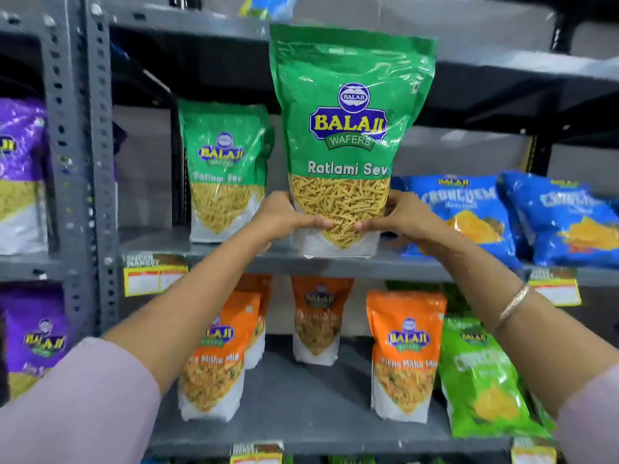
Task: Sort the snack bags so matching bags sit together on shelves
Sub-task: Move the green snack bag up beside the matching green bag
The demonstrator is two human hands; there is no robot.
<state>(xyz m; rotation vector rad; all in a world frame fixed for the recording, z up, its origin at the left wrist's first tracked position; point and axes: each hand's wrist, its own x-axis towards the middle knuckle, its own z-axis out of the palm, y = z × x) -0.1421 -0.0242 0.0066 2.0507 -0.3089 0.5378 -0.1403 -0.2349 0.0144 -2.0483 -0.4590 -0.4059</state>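
Observation:
A tall green Ratlami Sev bag [348,128] stands upright at the front edge of the middle shelf [335,266]. My left hand [288,217] grips its lower left side and my right hand [398,219] grips its lower right side. Another green Ratlami Sev bag [226,169] stands just to its left, further back on the same shelf. Two blue Crunchem bags [465,216] lean at the right of that shelf.
Orange Tikha Mitha Mix bags [405,356] and a light green Crunchem bag [482,380] stand on the lower shelf [301,420]. Purple bags [20,169] fill the left rack beyond the grey upright post [80,162]. Price tags [154,276] hang on the shelf edges.

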